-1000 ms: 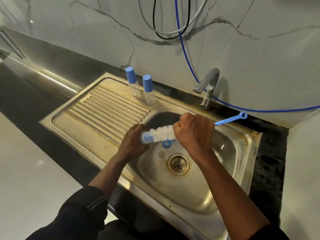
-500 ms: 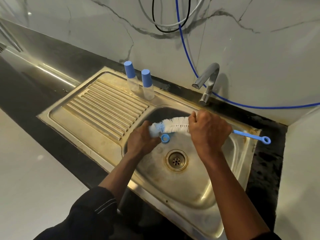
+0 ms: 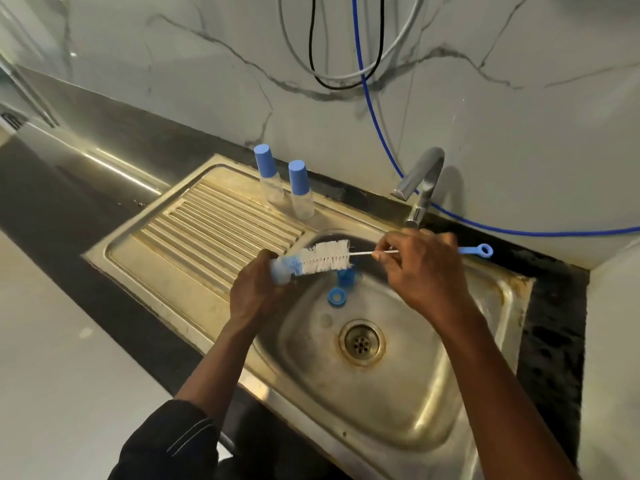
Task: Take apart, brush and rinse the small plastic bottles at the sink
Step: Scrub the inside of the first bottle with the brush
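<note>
My left hand [image 3: 254, 292] grips a small clear bottle [image 3: 281, 270] over the sink's left rim, its mouth facing right. My right hand [image 3: 420, 271] holds the bottle brush [image 3: 327, 260] by its wire stem; the blue loop handle sticks out to the right. The brush tip is inside the bottle and most of the white bristles are outside. A blue cap [image 3: 345, 276] and a blue ring [image 3: 336, 296] lie in the steel basin [image 3: 433, 393]. Two capped bottles [image 3: 300, 190] stand upright at the back of the drainboard [image 3: 194, 244].
A curved steel tap [image 3: 420, 183] stands behind the basin. The drain [image 3: 362, 342] sits mid-basin. A blue hose [image 3: 374, 109] and black and grey cables hang on the marble wall. Dark counter [image 3: 62, 202] runs left, and a white wall block [image 3: 613, 341] stands at right.
My right hand has drawn the brush to the right, so more bristles and the wire stem show. The blue cap and ring in the basin are now uncovered.
</note>
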